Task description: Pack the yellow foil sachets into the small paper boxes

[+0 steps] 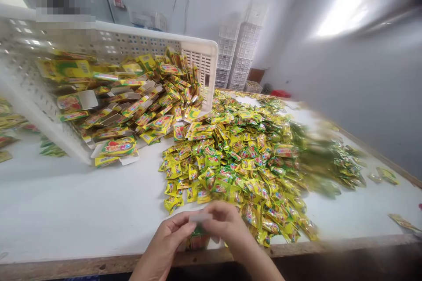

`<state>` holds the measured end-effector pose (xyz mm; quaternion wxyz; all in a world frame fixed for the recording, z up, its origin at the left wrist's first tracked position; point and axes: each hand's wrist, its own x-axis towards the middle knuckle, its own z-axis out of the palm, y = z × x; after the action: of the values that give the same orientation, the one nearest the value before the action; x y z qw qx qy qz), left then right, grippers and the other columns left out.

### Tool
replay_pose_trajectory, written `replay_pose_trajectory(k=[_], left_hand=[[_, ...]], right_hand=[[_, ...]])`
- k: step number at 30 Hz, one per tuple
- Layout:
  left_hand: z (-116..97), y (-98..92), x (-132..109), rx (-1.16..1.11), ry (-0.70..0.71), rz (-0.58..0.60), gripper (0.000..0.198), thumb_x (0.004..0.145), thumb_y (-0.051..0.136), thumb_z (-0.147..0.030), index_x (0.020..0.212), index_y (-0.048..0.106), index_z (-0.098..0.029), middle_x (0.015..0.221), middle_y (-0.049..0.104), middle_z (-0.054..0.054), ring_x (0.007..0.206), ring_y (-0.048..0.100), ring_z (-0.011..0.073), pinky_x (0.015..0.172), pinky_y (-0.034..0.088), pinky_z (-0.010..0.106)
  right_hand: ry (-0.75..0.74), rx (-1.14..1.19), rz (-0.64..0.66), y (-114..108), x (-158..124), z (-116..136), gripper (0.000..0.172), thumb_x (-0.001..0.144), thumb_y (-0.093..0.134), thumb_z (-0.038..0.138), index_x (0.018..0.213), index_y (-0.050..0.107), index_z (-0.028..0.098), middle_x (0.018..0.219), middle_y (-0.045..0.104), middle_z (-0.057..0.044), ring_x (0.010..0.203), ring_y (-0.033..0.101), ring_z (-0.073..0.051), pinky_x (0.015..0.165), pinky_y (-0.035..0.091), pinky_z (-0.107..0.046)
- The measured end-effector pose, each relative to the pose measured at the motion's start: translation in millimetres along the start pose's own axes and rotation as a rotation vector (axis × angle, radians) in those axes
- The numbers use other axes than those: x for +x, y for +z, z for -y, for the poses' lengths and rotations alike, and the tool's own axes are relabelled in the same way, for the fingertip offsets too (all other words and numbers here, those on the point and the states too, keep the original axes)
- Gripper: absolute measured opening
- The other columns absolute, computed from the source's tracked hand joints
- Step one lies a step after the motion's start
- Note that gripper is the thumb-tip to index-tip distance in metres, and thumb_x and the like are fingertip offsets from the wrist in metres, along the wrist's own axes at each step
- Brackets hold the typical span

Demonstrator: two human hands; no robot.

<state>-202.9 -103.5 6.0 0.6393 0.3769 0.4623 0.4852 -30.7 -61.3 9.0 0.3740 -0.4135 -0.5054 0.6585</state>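
Near the table's front edge, my left hand [173, 237] and my right hand [227, 226] meet around a small candy box [198, 240]. Both thumbs press at its pale flap, and the fingers hide much of the box. Just beyond my hands spreads a large heap of small yellow and green candy packets [231, 162]. To the left, a white plastic crate [211, 48] lies tipped with its opening toward me, full of yellow printed candy boxes [132, 107]. Some of these boxes have open white flaps, and a few lie spilled at the crate's mouth.
The white table [99, 210] has a wooden front edge [108, 265]. More packets [346, 167] lie to the right, partly blurred. Tall stacks of pale crates [244, 48] stand by the back wall. A red object [280, 93] sits beyond the table's far end.
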Motion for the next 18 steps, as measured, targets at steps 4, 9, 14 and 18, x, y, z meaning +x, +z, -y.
replay_pose_trajectory(k=[4,9,14,18], left_hand=[[-1,-4.5,5,0.068,0.076,-0.114,0.038,0.077,0.074,-0.036,0.113,0.074,-0.026,0.114,0.074,0.007,0.114,0.063,0.03,0.104,0.045,0.042],[16,-10.8,12,0.214,0.184,-0.257,0.031,0.074,0.076,-0.043,0.099,0.079,-0.026,0.108,0.077,0.007,0.114,0.064,0.0305,0.103,0.048,0.037],[15,-8.7,14,0.378,0.329,-0.257,0.025,0.08,0.072,-0.04,0.1,0.079,-0.029,0.102,0.077,0.006,0.098,0.07,0.0282,0.089,0.057,0.036],[12,-16.5,12,0.623,0.609,-0.194,0.014,0.082,0.071,-0.029,0.092,0.081,-0.03,0.097,0.078,0.007,0.093,0.072,0.0272,0.088,0.057,0.035]], right_hand=[[-0.231,-0.128,-0.05,6,1,3,0.019,0.079,0.071,0.032,0.093,0.08,0.021,0.076,0.069,-0.003,0.063,0.057,-0.014,0.058,0.046,-0.023],[-0.242,-0.131,-0.088,4,7,3,0.019,0.08,0.074,0.037,0.087,0.082,0.022,0.079,0.074,-0.006,0.075,0.065,-0.02,0.071,0.051,-0.03],[-0.28,-0.197,-0.209,7,6,-4,0.014,0.075,0.079,0.033,0.082,0.08,0.02,0.07,0.072,-0.004,0.061,0.062,-0.017,0.06,0.049,-0.027],[-0.464,-0.35,-0.171,5,-4,0,0.006,0.08,0.077,0.03,0.081,0.08,0.025,0.076,0.074,-0.004,0.071,0.066,-0.02,0.068,0.052,-0.029]])
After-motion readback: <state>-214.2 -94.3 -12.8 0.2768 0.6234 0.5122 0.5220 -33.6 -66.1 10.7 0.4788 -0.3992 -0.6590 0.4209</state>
